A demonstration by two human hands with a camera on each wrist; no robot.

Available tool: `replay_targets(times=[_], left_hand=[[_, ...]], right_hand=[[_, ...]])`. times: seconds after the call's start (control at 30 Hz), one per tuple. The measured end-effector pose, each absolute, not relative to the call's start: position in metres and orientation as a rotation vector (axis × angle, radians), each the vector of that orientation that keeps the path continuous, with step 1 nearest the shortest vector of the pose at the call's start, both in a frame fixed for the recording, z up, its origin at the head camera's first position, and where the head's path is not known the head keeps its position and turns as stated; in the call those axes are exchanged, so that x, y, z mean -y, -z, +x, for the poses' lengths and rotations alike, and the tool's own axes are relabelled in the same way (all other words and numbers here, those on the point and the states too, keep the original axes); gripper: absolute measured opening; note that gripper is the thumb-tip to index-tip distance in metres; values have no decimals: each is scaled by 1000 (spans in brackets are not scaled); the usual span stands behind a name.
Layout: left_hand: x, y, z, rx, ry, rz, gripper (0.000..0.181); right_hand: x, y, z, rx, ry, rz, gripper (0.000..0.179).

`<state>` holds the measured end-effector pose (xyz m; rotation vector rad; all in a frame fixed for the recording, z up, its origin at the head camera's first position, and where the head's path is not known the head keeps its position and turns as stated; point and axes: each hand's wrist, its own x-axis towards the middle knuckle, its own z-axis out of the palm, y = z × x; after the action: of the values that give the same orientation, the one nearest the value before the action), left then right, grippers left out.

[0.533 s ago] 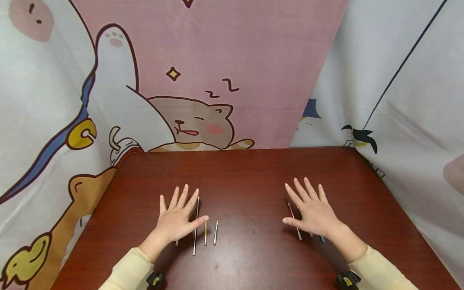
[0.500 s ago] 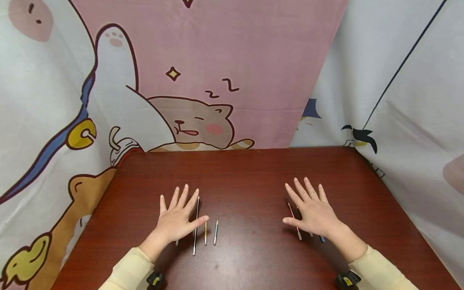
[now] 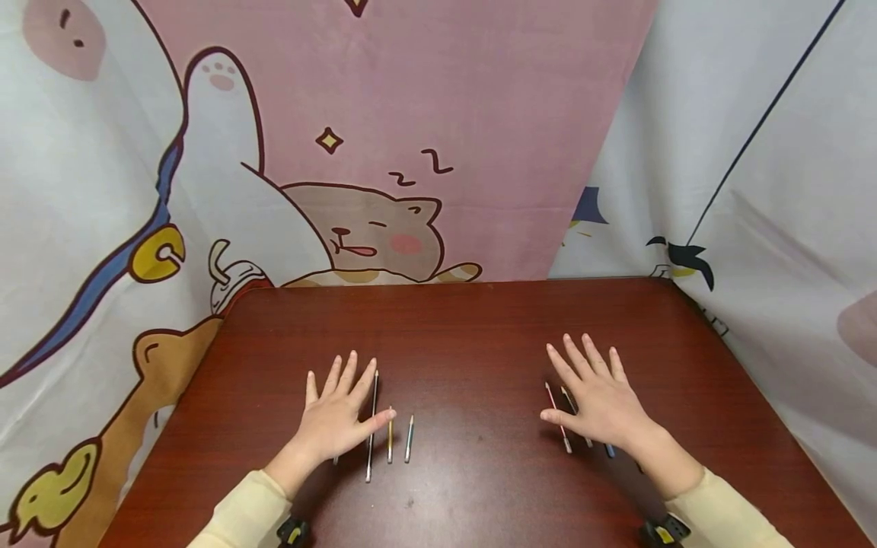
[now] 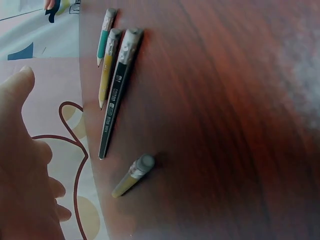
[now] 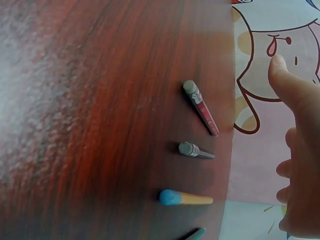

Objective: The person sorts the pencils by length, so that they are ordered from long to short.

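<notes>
My left hand [image 3: 334, 422], fingers spread straight, hovers above the left group of pencils and holds nothing. Beside its thumb lie a long black pencil [image 4: 117, 92], a short yellow pencil [image 4: 108, 70] and a short green pencil [image 4: 104, 40]. A yellowish pencil [image 4: 134, 175] with a grey eraser is mostly covered by this hand in the head view. Over the right group, my right hand [image 3: 606, 403] is spread likewise, gripping nothing. Near it are a red pencil [image 5: 204, 112], a dark pencil [image 5: 196, 151], a yellow pencil with a blue eraser end [image 5: 192, 198] and a green-ended piece [image 5: 196, 233], cut off by the frame.
The pencils lie on a dark reddish wooden table [image 3: 473, 342]. A pink and white cartoon cloth [image 3: 507, 137] hangs behind the table and along its sides. Dark wrist devices [image 3: 664, 530] sit below both sleeves.
My right hand has shifted slightly to the right, so more of the dark pencil beside the red one shows. The left hand is nearly still; the head view has shifted a little.
</notes>
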<state>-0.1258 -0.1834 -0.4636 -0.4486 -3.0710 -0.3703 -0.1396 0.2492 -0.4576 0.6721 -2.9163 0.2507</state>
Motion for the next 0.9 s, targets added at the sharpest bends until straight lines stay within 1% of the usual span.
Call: replay_targets(times=[0.23, 0.5, 0.9], left_hand=[[186, 468, -126, 3001, 394, -467, 93], [191, 469, -124, 2911, 416, -482, 95], [193, 472, -118, 2857, 539, -503, 94]], right_hand=[[-259, 459, -137, 2869, -278, 665, 102], [-276, 464, -131, 2771, -337, 654, 101], [-297, 472, -121, 2724, -519, 569, 91]])
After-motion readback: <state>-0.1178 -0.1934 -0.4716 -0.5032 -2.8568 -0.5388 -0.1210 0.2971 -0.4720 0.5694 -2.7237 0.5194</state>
